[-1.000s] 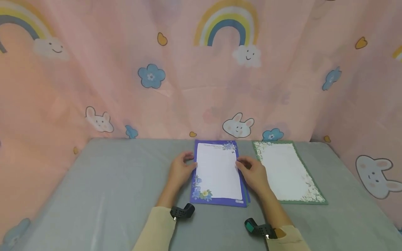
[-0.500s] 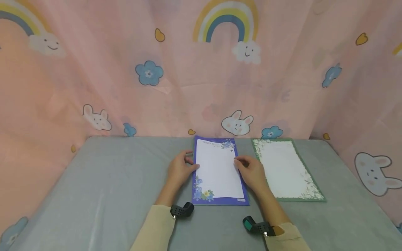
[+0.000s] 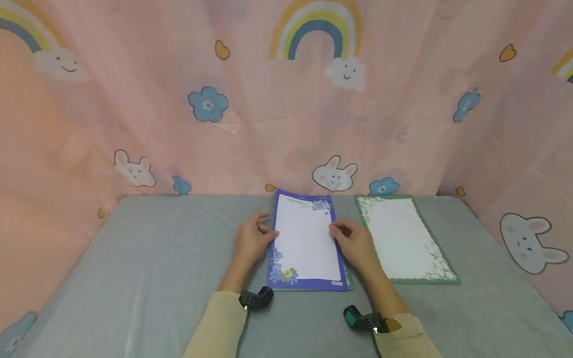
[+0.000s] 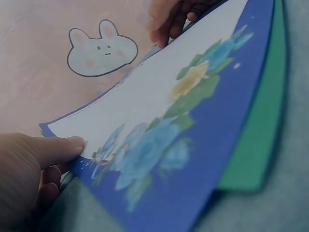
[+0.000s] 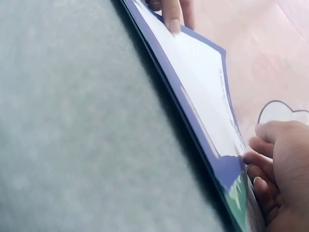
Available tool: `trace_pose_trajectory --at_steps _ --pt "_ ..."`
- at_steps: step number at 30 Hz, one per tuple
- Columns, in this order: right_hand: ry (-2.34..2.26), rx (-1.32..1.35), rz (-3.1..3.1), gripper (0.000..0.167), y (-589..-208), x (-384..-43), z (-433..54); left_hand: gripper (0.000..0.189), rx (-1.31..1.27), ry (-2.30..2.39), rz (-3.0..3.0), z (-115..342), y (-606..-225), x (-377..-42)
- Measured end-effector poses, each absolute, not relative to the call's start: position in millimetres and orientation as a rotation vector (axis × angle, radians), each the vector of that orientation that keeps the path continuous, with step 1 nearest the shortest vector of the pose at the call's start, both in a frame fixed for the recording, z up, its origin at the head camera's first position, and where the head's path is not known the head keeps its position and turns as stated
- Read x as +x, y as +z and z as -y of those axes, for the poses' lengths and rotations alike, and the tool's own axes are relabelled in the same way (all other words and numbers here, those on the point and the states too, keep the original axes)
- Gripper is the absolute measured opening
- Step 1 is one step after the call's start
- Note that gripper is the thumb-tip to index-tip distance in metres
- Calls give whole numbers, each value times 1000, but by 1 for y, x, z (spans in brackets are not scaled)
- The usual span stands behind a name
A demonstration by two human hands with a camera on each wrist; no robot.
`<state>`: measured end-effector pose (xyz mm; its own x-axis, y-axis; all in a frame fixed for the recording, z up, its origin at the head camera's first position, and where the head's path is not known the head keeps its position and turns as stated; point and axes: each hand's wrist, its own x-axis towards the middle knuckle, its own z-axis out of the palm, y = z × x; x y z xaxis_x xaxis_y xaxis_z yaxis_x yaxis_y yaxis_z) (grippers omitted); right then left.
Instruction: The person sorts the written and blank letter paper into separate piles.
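Observation:
A purple-bordered sheet of stationery paper point(image 3: 306, 243) with blue flowers in its corners lies over a green sheet point(image 4: 256, 140), whose edge peeks out at the right and below. My left hand point(image 3: 252, 238) pinches its left edge, thumb on the printed face and fingers at the underside. At the right edge, my right hand point(image 3: 355, 243) has its thumb and forefinger bent together on the paper's rim. The purple sheet bows upward between the hands in the left wrist view, its near corner standing off the green one.
A green-bordered sheet with white flowers point(image 3: 405, 238) lies to the right of the right hand, on the grey table cover point(image 3: 170, 263). Behind the table hangs a pink curtain point(image 3: 264, 129) printed with rainbows and rabbits. Each wrist wears a black band.
The purple sheet has shifted slightly left and tilted against the sheet below, so more green shows at its lower right. Both hands have moved with it, still at its edges.

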<state>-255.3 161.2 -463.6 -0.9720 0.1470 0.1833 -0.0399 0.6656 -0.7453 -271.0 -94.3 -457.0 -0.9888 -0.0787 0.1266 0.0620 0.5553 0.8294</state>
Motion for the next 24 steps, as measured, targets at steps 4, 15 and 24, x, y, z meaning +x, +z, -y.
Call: trace_pose_trajectory --at_steps 4,15,24 --pt "1196 -61 2673 28 -464 -257 -162 60 50 -1369 2636 92 -457 -272" --pt "1145 -25 2713 28 -465 -255 -161 35 76 -1340 2614 89 -458 -267" --pt "1148 -27 2709 27 -464 -254 -161 35 14 -1287 2629 90 -457 -267"
